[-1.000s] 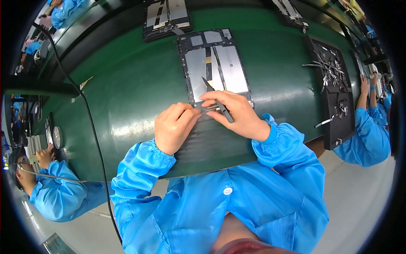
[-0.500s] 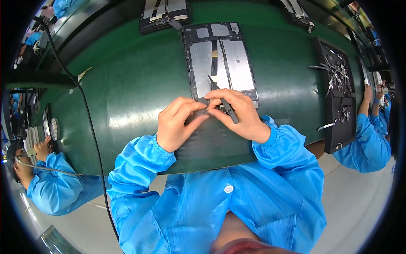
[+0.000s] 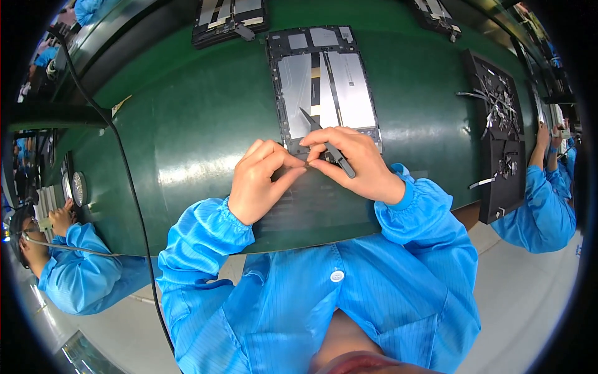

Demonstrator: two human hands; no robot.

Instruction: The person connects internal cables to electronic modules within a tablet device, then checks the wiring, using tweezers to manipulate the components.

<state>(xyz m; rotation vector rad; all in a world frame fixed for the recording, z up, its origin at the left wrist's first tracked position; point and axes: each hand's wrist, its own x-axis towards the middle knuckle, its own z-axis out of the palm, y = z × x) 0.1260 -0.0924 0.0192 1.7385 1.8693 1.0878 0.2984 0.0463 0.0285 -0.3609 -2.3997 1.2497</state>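
Opened tablet chassis lying flat on the green belt. At its near edge, the left hand and right hand meet, fingertips together. The right hand is closed around grey tweezers, tips over the chassis; whether the left pinches anything cannot be told. A black parts tray sits well right of the chassis.

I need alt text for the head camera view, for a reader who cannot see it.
Two bare hands, left hand and right hand, meet at the near edge of an opened tablet back on a green table; the right one holds dark tweezers. Workers in blue sleeves sit at both sides.
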